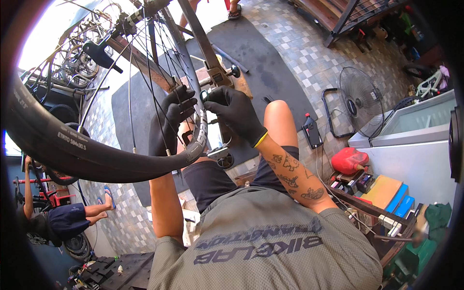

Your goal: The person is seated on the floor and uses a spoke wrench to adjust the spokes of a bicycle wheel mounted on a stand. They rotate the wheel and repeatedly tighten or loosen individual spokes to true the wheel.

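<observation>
A black bicycle rim (106, 159) with thin spokes (153, 87) stands in front of me, with no tyre on it. My left hand (173, 116), in a black glove, is among the spokes on the rim's inner side, its fingers loosely bent and apart toward the rim. My right hand (236, 111), gloved in black too, is on the other side. Its thumb and fingers pinch together at the rim's edge, where a small pale, shiny spot shows; what it is I cannot make out. Beyond the hands rises a metal stand arm (205, 46) with a black knob (235, 71).
A dark mat (285, 82) covers part of the tiled floor. To the right are a standing fan (358, 96), a black bottle (311, 128), a white chest freezer (406, 159) and a red container (349, 160). Another person (58, 217) is at the left, near parked bicycles (77, 63).
</observation>
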`<state>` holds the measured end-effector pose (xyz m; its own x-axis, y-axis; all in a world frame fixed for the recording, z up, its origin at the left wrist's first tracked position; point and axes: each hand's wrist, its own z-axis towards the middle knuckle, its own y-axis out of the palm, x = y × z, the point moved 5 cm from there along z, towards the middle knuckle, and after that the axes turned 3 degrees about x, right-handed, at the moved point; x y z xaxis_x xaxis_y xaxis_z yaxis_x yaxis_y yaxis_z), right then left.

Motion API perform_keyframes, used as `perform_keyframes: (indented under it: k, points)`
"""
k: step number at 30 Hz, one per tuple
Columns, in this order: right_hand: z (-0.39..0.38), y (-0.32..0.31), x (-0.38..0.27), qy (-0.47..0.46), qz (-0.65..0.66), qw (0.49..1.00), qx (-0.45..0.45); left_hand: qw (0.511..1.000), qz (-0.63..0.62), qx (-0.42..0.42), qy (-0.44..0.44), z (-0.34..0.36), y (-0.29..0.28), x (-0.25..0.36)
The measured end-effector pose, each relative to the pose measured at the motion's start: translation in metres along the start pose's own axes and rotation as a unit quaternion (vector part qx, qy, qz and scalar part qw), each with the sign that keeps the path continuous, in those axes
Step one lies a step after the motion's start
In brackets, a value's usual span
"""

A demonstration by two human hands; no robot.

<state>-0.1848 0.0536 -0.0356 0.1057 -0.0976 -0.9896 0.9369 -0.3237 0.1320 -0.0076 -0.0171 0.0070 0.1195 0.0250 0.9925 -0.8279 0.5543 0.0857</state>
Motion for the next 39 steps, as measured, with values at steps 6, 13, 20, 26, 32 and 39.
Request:
perform_keyframes:
  k: [6, 13, 20, 26, 32, 39]
  points:
    - [0.004, 0.003, 0.003, -0.009, -0.016, 1.0, -0.009, 0.991, 0.131, -0.028, -0.018, 0.006, -0.001, 0.007]
    - [0.013, 0.013, 0.005, -0.01, -0.045, 0.999, -0.022, 0.995, 0.1, 0.011, -0.004, 0.006, 0.003, 0.007]
    - [0.014, 0.017, -0.008, -0.037, -0.113, 0.993, -0.026, 0.993, 0.117, 0.01, 0.018, 0.008, -0.009, -0.008]
    - [0.017, 0.026, -0.014, -0.149, -0.191, 0.97, -0.011, 0.992, 0.124, 0.005, -0.022, 0.02, -0.03, -0.037]
    - [0.02, 0.027, -0.012, -0.118, -0.179, 0.977, 0.003, 0.981, 0.182, -0.06, -0.008, 0.037, -0.032, -0.047]
    - [0.03, 0.027, 0.001, -0.111, -0.168, 0.979, -0.038, 0.979, 0.202, 0.017, 0.011, 0.047, -0.029, -0.057]
